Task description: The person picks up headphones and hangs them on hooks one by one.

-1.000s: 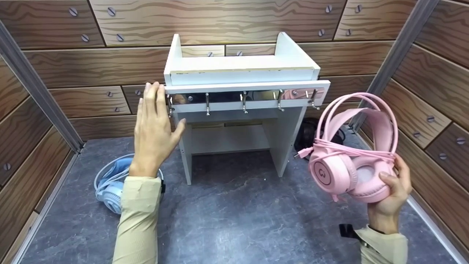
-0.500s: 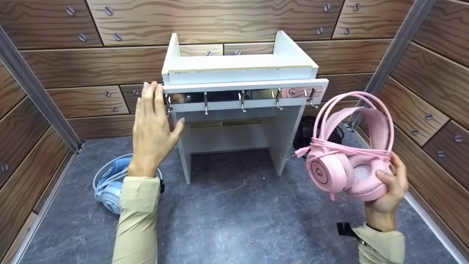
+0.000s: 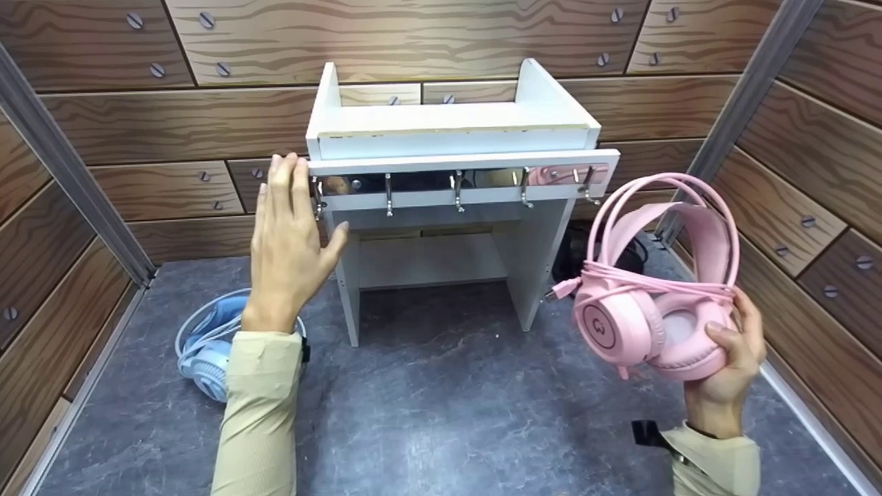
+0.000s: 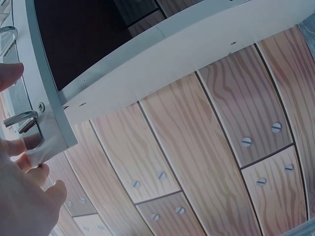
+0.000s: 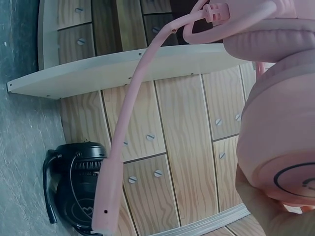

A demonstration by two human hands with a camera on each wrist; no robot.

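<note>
My right hand (image 3: pixel 737 358) holds a pink headset (image 3: pixel 620 324) by one ear cup, to the right of a white shelf stand. The headband points up, and a pink cable wraps around the headset. In the right wrist view its microphone boom (image 5: pixel 130 108) hangs across the picture. A white rail (image 3: pixel 475 162) with several metal hooks runs along the stand's front. At the rail's left end, my left hand (image 3: pixel 286 248) has straight fingers resting against the edge. In the left wrist view its fingers lie beside the end hook (image 4: pixel 22 118).
A light blue headset (image 3: pixel 210 358) lies on the grey floor at left, partly behind my left sleeve. Behind the stand's right side panel (image 3: pixel 541 269) a black headset (image 5: pixel 78 189) rests near the corner. Wood-patterned walls (image 3: pixel 207 124) enclose the space on three sides.
My right hand and the pink headset have shifted very slightly to the left. The left hand stays at the rail's end.
</note>
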